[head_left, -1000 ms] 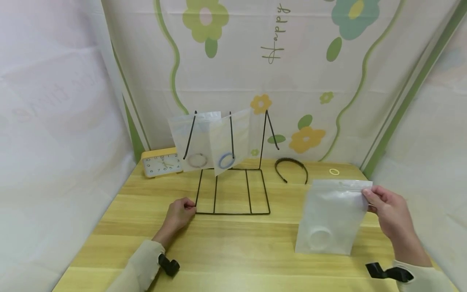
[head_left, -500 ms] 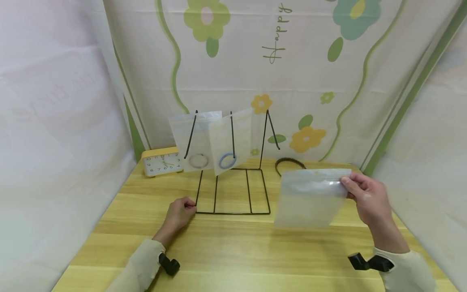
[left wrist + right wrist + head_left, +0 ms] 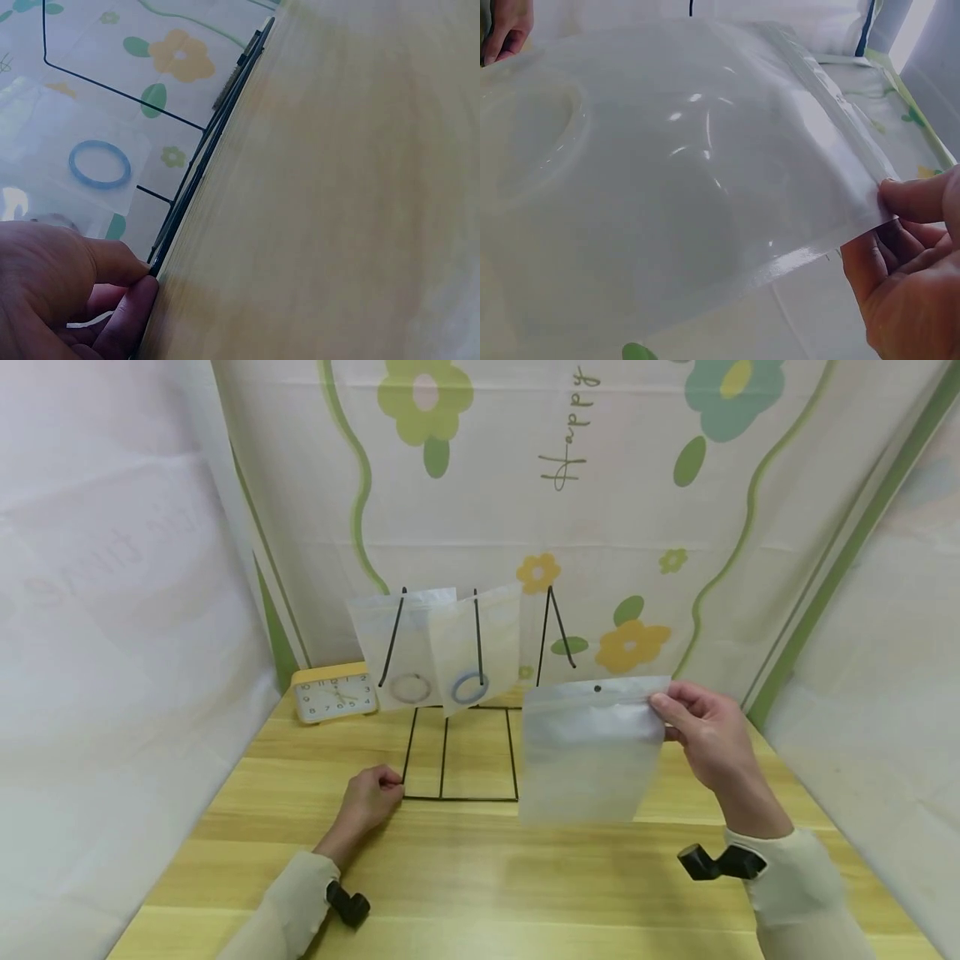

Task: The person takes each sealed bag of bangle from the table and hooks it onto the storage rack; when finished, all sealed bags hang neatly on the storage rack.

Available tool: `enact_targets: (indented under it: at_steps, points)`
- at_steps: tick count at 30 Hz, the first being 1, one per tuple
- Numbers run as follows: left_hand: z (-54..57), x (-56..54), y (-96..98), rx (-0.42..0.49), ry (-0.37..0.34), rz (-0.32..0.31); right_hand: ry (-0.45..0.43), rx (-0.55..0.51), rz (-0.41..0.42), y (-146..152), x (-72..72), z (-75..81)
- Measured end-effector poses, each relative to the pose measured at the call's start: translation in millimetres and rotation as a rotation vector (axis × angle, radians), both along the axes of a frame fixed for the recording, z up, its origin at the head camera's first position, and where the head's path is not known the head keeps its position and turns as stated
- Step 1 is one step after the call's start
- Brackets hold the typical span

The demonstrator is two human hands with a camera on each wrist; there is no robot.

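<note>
My left hand (image 3: 369, 799) pinches the front left corner of a black wire display rack (image 3: 480, 798) on the table. In my right hand (image 3: 708, 735), thumb and fingers pinch the upper right corner of a translucent zip-lock bag (image 3: 585, 752). The bag hangs in the air before the rack's right side, its punched hole visible at the top. A pale ring (image 3: 574, 127) shows inside it in the right wrist view. Two similar bags hang on the rack: the left bag (image 3: 393, 639) holds a pale bangle (image 3: 411, 688), the other bag (image 3: 495, 631) a blue bangle (image 3: 469, 687).
A yellow-framed clock (image 3: 336, 695) stands left of the rack on the wooden table (image 3: 465, 893). The rack's right hook (image 3: 562, 627) carries no bag. Behind hangs a flower-printed cloth (image 3: 480, 485), with pale cloth walls on both sides.
My right hand has carried the bag left and upward, to before the rack's right side. The bag now hides the black headband and the small yellow ring. My left hand stays put.
</note>
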State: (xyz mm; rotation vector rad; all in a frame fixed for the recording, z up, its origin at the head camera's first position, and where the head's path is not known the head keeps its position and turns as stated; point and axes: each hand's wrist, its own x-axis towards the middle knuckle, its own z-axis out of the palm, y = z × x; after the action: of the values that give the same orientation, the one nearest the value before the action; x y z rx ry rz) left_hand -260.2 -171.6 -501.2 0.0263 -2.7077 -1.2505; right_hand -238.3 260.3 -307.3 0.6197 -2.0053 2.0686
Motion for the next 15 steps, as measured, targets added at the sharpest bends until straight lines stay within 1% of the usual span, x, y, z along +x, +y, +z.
enact_targets:
  at_steps: [8,13,15]
  points:
    - [0.5,1.8,0.2,0.000,-0.003,0.002,0.002,0.022,-0.002,-13,-13.6,8.3]
    - [0.3,1.2,0.6,-0.005,0.007,0.007,-0.028,0.009,0.004,-18,-21.8,11.6]
    - [-0.3,1.1,0.7,0.001,0.007,0.000,-0.041,0.003,0.008,-19,-24.2,11.3]
